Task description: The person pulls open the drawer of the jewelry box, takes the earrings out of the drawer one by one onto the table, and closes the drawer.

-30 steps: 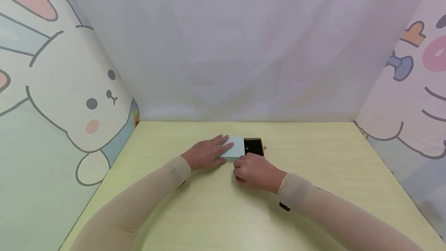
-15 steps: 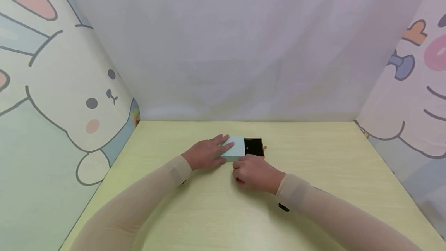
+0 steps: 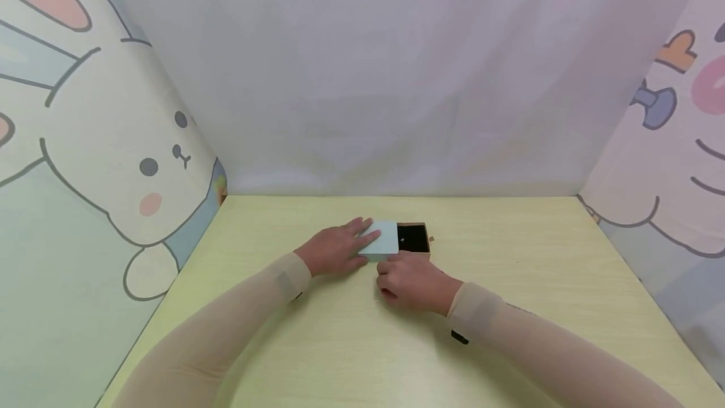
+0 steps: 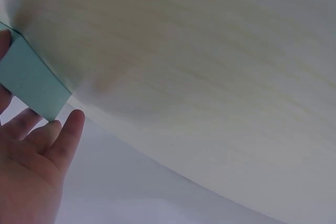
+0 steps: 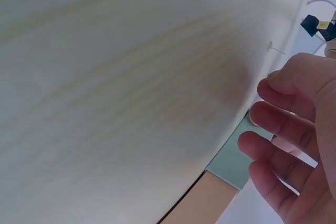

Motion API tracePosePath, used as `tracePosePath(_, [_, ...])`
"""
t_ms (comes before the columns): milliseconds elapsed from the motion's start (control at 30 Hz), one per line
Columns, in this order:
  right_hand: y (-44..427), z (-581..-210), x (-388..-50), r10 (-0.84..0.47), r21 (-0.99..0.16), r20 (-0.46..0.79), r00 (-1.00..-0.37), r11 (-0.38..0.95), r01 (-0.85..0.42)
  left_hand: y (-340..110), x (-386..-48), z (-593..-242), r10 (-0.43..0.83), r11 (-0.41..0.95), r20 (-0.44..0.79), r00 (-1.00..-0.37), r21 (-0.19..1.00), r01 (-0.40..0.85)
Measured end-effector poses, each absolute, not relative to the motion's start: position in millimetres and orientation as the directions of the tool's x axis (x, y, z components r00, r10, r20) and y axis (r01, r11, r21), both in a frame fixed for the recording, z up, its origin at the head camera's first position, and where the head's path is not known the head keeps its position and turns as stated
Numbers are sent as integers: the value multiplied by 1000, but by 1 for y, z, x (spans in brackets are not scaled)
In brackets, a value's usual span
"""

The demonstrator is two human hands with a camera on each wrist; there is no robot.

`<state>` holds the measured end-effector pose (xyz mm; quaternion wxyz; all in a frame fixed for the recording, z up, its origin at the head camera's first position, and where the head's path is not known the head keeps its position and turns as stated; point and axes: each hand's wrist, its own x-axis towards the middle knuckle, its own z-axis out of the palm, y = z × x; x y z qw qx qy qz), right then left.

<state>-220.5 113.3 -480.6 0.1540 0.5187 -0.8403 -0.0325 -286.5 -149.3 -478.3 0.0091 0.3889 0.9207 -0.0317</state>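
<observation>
A pale green box [image 4: 37, 80] is cut off by the left margin, one plain face exposed. Its face is touched by a digit of the left hand [image 4: 31, 171]; other fingers are extended beside its edge. The pale tabletop [image 4: 173, 77] is bounded below by a greyish backdrop [image 4: 121, 182].

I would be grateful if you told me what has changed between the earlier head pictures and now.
The right hand has shifted very slightly left. A tiny pin-like item now shows on the table beside it, not made out earlier; whether the hand let it go, I cannot tell. The left hand still rests on the pale blue-green box, whose black-lined tray stays partly out.
</observation>
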Motion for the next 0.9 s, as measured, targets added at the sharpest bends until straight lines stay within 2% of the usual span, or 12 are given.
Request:
tracePosePath(333, [114,-483,-222,-881,226,255,-400,456,-861,-155,-292,-484,748,663,-1,-663,35,748])
tracePosePath(633, [116,-477,-224,-863,208,243,-443,492,-845,-150,-284,-472,720,691,-55,-692,-32,722])
tracePosePath(900, [121,-475,-228,-849,198,229,-476,519,-831,-149,-283,-472,715,697,-55,-697,-19,717])
